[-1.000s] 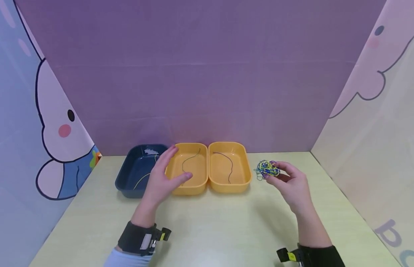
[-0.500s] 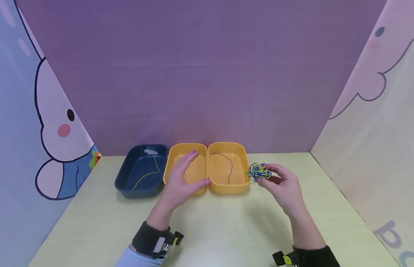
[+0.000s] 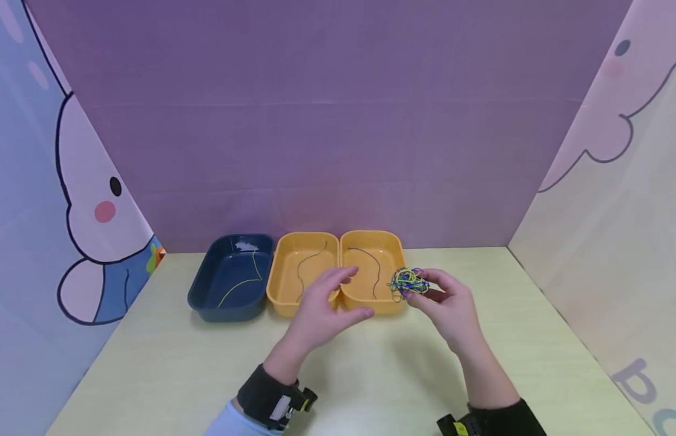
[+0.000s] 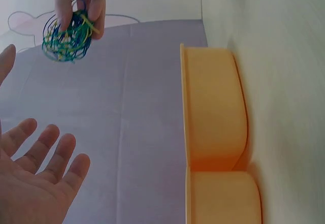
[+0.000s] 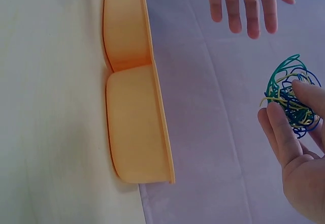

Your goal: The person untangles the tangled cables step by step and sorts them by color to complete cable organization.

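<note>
A tangled bundle of thin wires (image 3: 407, 283) in blue, green and yellow is pinched between the thumb and fingers of my right hand (image 3: 449, 309). It is held above the table, in front of the right yellow tray (image 3: 389, 306). To its left my left hand (image 3: 322, 312) hovers with fingers spread and nothing in its grasp, apart from the bundle. Loops of wire (image 5: 292, 94) stick out past the right fingertips in the right wrist view. The left wrist view shows the bundle (image 4: 68, 38) hanging from the right fingers, beyond the left palm (image 4: 30, 193).
A dark blue tray (image 3: 220, 315) with a yellow wire (image 3: 236, 287) stands at the left. Beside it, the middle yellow tray (image 3: 278, 297) holds a greenish wire (image 3: 301, 266). A dark blue or purple wire (image 3: 378, 269) lies in the right yellow tray. A purple backdrop (image 3: 338, 121) rises behind.
My left hand has moved right, from over the blue and middle trays toward the bundle. The right hand has shifted left with the wires still pinched. The gap between the hands has narrowed.
</note>
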A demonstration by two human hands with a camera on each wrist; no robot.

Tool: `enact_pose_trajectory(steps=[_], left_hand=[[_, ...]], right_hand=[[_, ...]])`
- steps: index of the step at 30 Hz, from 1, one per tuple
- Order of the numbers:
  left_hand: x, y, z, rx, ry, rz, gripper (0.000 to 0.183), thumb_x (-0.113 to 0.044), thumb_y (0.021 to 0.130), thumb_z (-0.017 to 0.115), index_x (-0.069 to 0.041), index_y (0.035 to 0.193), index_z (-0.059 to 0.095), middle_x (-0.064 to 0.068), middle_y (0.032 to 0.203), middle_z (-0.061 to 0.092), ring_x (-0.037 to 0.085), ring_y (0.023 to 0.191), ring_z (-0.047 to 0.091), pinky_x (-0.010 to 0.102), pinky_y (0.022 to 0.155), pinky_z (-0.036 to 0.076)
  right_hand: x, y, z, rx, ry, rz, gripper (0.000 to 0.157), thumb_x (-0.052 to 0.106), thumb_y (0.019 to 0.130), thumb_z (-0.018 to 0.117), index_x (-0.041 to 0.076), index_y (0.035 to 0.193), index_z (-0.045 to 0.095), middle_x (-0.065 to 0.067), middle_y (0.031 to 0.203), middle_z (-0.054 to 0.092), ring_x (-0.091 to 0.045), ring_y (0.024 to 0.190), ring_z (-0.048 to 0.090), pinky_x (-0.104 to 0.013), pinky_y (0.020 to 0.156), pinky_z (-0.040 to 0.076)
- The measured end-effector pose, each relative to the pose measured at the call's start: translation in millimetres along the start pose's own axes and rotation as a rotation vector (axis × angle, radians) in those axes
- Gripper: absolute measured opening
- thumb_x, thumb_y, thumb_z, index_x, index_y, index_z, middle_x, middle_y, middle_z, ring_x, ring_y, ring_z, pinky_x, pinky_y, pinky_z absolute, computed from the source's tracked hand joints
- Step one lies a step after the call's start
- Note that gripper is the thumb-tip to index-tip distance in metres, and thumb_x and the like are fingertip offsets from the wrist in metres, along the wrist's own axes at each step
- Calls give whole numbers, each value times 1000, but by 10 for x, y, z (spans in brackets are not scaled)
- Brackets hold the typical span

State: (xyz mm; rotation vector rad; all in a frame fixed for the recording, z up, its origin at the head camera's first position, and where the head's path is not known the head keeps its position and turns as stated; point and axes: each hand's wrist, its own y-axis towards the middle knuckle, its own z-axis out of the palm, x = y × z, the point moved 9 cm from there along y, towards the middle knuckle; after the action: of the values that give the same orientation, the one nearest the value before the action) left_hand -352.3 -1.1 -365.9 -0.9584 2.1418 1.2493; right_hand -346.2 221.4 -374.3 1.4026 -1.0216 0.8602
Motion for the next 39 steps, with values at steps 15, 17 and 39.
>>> enact_pose_trajectory(steps=[15,17,39], left_hand=[[-171,-19,275,30,-110,50,30,-37,78,79,-16,97,70,-9,88,66,7,81,60,27,73,54],[-170,-18,286,23,-109,55,27,-35,78,79,-15,94,71,-8,86,66,7,79,60,25,71,54],[-134,-11,223,10,-3,20,12,-21,91,68,-12,99,72,-9,87,67,3,77,58,24,60,52]], right_hand=[[194,-136,253,44,-49,64,34,-1,81,74,0,112,62,-16,114,59,-28,92,64,-34,74,56],[129,-127,258,48,-35,61,34,-1,80,75,0,111,62,-16,116,58,-28,92,64,-34,74,56],[-66,-83,226,39,-23,59,34,4,78,78,3,108,63,-13,116,59,-28,89,65,-35,72,56]])
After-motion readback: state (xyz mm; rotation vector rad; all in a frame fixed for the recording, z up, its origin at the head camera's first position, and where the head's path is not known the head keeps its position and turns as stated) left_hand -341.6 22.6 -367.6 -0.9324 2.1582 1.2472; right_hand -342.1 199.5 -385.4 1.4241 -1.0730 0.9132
